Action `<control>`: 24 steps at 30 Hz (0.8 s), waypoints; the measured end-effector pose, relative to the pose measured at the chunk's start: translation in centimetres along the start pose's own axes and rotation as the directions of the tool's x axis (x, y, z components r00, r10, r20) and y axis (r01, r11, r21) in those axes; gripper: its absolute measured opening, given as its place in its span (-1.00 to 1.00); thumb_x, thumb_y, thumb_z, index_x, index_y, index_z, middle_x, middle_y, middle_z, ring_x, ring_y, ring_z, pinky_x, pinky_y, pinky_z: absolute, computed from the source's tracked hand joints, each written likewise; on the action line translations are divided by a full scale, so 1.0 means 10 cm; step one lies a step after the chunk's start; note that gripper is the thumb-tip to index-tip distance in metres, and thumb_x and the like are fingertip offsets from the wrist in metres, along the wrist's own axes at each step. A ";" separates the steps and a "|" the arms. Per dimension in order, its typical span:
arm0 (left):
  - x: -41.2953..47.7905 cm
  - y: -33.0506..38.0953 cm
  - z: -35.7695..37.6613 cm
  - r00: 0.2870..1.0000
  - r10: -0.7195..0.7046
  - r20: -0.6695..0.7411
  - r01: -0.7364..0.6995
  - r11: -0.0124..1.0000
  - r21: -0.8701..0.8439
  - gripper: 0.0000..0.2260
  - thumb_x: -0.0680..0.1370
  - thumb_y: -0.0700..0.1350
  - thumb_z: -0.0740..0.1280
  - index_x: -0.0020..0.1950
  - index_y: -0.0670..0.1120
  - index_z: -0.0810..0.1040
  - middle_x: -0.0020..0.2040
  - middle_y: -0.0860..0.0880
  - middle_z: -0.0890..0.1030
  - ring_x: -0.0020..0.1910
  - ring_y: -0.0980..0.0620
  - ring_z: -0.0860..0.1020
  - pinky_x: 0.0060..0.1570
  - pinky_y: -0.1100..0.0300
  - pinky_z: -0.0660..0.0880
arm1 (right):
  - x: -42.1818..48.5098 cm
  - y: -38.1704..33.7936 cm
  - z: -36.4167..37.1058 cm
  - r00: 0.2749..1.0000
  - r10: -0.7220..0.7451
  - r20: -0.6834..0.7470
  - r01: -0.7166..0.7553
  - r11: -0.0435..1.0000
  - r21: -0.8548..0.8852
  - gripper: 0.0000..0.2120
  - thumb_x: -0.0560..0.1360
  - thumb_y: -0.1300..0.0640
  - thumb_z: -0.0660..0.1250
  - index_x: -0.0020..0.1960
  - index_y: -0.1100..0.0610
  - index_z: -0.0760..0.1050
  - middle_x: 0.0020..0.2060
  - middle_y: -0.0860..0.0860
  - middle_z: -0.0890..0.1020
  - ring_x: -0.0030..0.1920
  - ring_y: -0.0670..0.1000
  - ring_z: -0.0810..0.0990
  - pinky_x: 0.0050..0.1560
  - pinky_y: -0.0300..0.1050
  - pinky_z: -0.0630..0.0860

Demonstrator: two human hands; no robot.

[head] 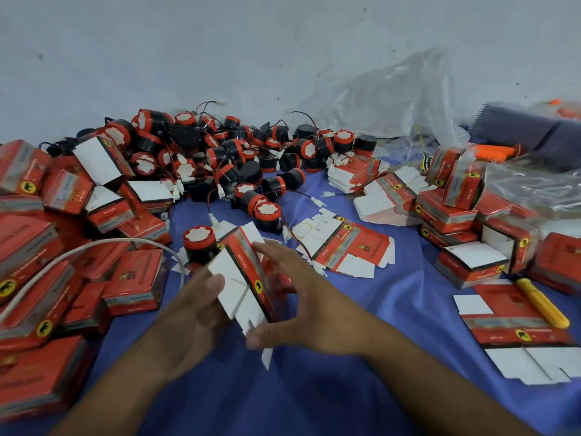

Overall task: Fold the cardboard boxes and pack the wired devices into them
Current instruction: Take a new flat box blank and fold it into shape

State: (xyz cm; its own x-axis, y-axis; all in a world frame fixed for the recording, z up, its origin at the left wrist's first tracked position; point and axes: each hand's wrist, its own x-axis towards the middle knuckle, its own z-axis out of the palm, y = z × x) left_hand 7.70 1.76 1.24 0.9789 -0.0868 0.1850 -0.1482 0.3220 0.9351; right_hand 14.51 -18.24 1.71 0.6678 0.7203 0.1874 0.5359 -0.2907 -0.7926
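Observation:
A red cardboard box [248, 272] with white flaps hangs tilted over the blue cloth, half folded. My left hand [191, 313] grips its lower left side, thumb on a white flap. My right hand [292, 294] holds the box from the right, fingers spread over its red face and thumb under its lower flap. A round black and red wired device [199, 242] stands just behind the box. A big pile of the same devices [220, 152] lies further back. Flat unfolded boxes [342, 250] lie to the right of my hands.
Stacks of folded red boxes fill the left side [47, 262] and the right side [465, 221]. A yellow cutter [542, 302] lies on flat boxes at right. A clear plastic bag [393, 96] leans on the back wall. A white cable [63, 259] crosses the left stack.

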 end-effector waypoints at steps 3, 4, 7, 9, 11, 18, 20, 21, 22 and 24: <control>-0.03 -0.05 0.01 0.993 -0.114 -0.029 0.110 0.985 -0.132 -0.32 -0.03 0.26 0.69 0.02 0.06 0.71 -0.08 -0.01 0.73 -0.12 0.04 0.71 -0.25 0.23 0.61 | -0.05 -0.01 -0.07 0.996 0.017 0.083 -0.021 0.998 0.058 0.00 0.30 -0.14 0.63 0.51 -0.42 0.05 0.46 -0.48 0.15 0.48 -0.34 0.17 0.41 -0.27 0.33; -0.03 -0.08 0.02 0.994 -0.094 -0.048 0.089 0.992 -0.095 -0.29 -0.07 0.27 0.69 0.01 0.05 0.69 -0.12 -0.02 0.73 -0.15 0.04 0.71 -0.28 0.23 0.61 | -0.07 -0.03 -0.10 0.995 0.018 0.098 -0.023 0.998 0.051 0.01 0.30 -0.14 0.63 0.50 -0.43 0.04 0.43 -0.50 0.17 0.47 -0.33 0.18 0.39 -0.30 0.32; -0.04 -0.05 0.10 0.981 -0.167 -0.101 0.150 0.977 -0.151 -0.33 -0.27 0.23 0.69 -0.21 0.08 0.75 -0.25 0.00 0.72 -0.28 0.08 0.70 -0.40 0.26 0.58 | -0.10 -0.06 -0.17 0.991 0.013 0.134 -0.013 1.000 0.001 0.02 0.31 -0.15 0.62 0.50 -0.43 0.00 0.40 -0.53 0.12 0.51 -0.19 0.13 0.45 -0.10 0.25; -0.06 -0.01 0.15 0.982 -0.169 -0.087 0.148 0.966 -0.212 -0.37 -0.32 0.22 0.68 -0.30 0.11 0.74 -0.28 0.01 0.71 -0.32 0.10 0.69 -0.44 0.26 0.58 | -0.11 -0.07 -0.20 0.986 0.014 0.165 -0.017 1.000 0.020 0.00 0.33 -0.15 0.60 0.51 -0.42 -0.01 0.39 -0.52 0.12 0.48 -0.27 0.15 0.39 -0.18 0.30; -0.02 -0.03 0.12 0.990 -0.139 -0.026 0.130 0.968 -0.215 -0.39 -0.18 0.25 0.70 -0.19 0.10 0.75 -0.19 0.00 0.73 -0.23 0.08 0.70 -0.32 0.23 0.62 | -0.11 -0.08 -0.22 0.985 0.018 0.169 -0.029 0.997 0.065 -0.04 0.38 -0.12 0.57 0.53 -0.40 0.00 0.39 -0.49 0.16 0.38 -0.45 0.20 0.23 -0.43 0.36; 0.05 -0.03 0.12 0.983 -0.183 0.013 0.181 0.959 -0.218 -0.31 0.07 0.05 0.70 0.06 -0.17 0.50 -0.13 -0.17 0.54 -0.16 -0.10 0.58 -0.17 0.02 0.61 | 0.09 -0.05 -0.17 0.948 0.142 -0.285 -0.084 0.975 0.205 -0.21 0.28 -0.41 0.37 0.44 -0.29 0.24 0.36 -0.30 0.34 0.30 -0.40 0.34 0.06 -0.44 0.45; 0.05 -0.07 0.11 0.987 -0.162 0.018 0.162 0.966 -0.203 -0.48 0.18 -0.11 0.59 0.07 -0.15 0.51 -0.09 -0.17 0.55 -0.11 -0.13 0.61 -0.08 -0.10 0.62 | 0.12 -0.04 -0.15 0.885 0.264 -0.384 -0.140 0.936 0.322 -0.23 0.23 -0.46 0.38 0.37 -0.28 0.24 0.33 -0.21 0.40 0.23 -0.30 0.45 -0.01 -0.36 0.50; 0.05 -0.06 0.13 0.988 -0.154 0.002 0.152 0.972 -0.178 -0.53 0.22 -0.12 0.51 0.10 -0.13 0.54 -0.04 -0.17 0.56 -0.06 -0.15 0.61 0.02 -0.17 0.60 | 0.12 -0.03 -0.12 0.874 0.330 -0.358 -0.173 0.898 0.405 -0.22 0.22 -0.46 0.40 0.35 -0.27 0.24 0.32 -0.16 0.43 0.20 -0.22 0.51 0.02 -0.28 0.54; 0.06 -0.07 0.13 0.990 -0.143 -0.015 0.138 0.974 -0.177 -0.54 0.25 -0.12 0.49 0.14 -0.10 0.57 0.00 -0.18 0.56 0.00 -0.17 0.61 0.12 -0.22 0.56 | 0.12 -0.02 -0.08 0.875 0.390 -0.287 -0.203 0.834 0.514 -0.19 0.19 -0.45 0.43 0.35 -0.24 0.26 0.30 -0.12 0.49 0.18 -0.15 0.57 0.10 -0.16 0.58; 0.06 -0.07 0.13 0.995 -0.098 -0.007 0.093 0.967 -0.236 -0.50 0.26 -0.09 0.57 0.18 -0.06 0.61 0.06 -0.20 0.55 0.10 -0.20 0.59 0.22 -0.25 0.50 | 0.12 0.00 0.02 0.892 0.438 -0.113 -0.222 0.640 0.735 -0.09 0.18 -0.36 0.52 0.41 -0.05 0.32 0.17 -0.04 0.63 0.11 -0.01 0.67 0.19 0.05 0.60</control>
State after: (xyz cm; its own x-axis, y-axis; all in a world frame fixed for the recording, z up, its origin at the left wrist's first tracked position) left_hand 8.23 0.22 1.14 0.9897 -0.1108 0.0903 -0.0187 0.5259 0.8503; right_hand 15.16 -17.25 1.82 0.8887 0.4439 -0.1150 -0.1848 0.1171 -0.9758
